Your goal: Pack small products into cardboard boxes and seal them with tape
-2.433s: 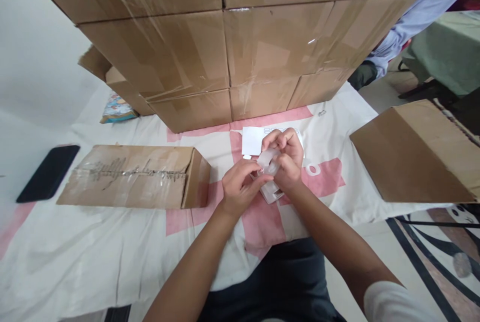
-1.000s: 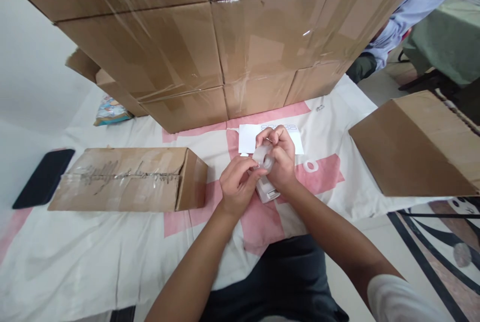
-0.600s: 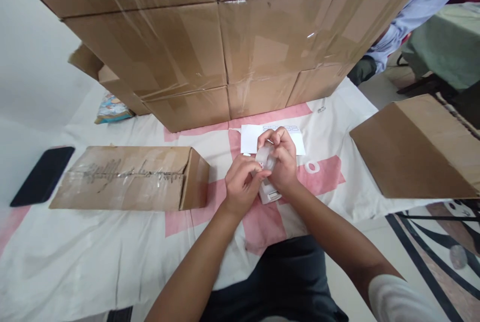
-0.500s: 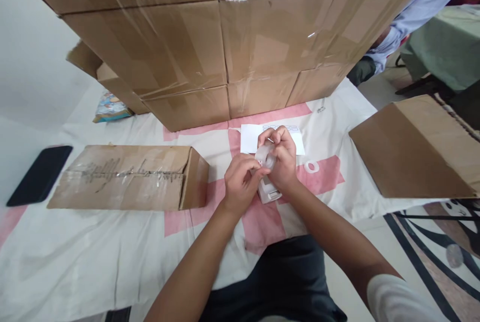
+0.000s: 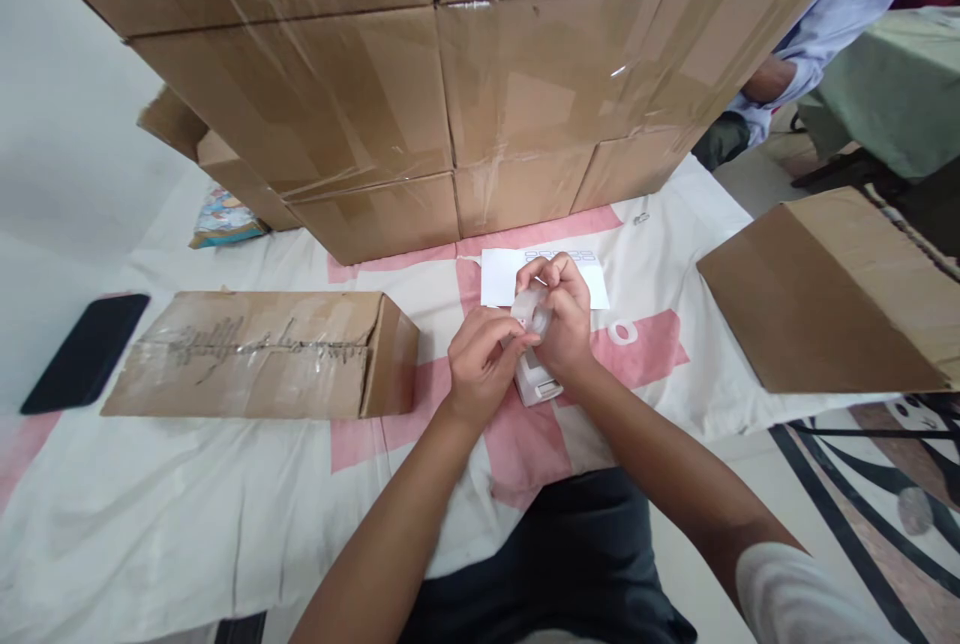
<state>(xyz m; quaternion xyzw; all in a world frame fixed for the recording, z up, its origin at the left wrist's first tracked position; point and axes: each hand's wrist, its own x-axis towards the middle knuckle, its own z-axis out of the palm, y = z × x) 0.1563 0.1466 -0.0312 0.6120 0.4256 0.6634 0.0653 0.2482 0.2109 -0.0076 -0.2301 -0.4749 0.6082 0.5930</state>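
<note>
My left hand (image 5: 481, 361) and my right hand (image 5: 564, 317) meet over the middle of the cloth-covered table (image 5: 187, 494). Both are closed round a small clear roll of tape (image 5: 529, 310), the fingertips pinching at its rim. Just under the hands lies a small white device (image 5: 538, 385) with a dark slot. A white paper slip (image 5: 501, 276) with printed marks lies flat behind them.
A wall of taped cardboard cartons (image 5: 420, 74) stands right behind the hands. A long flat carton (image 5: 247, 354) lies at the left, a black phone (image 5: 82, 352) beyond it. Another carton (image 5: 832, 299) overhangs the right edge. Another person's sleeve (image 5: 832, 14) shows at the top right.
My hands have stayed at the same spot, the fingers working slightly on the tape roll. The white device under them has shifted a little. The other person's arm has moved at the top right.
</note>
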